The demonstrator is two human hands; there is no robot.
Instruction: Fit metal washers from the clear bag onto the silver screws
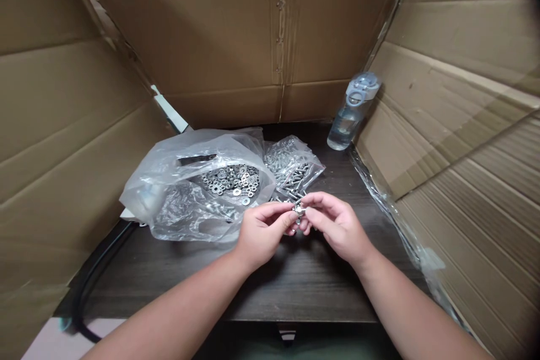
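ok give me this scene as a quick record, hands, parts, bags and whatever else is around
left hand: fingertips pinching small metal pieces
right hand: thumb and finger on the same cluster, facing the left hand
exact pieces held: too small to tell
large plastic bag: left of the hands, open, nuts and washers showing
small clear bag: beyond the hands, holding screws
bottle: back right, clear
surface: dark table
surround: cardboard at back and both sides

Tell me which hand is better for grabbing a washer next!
Probably the left hand: it's beside the big plastic bag with the washers, while the right hand is farther away. Both hold small metal parts, though.
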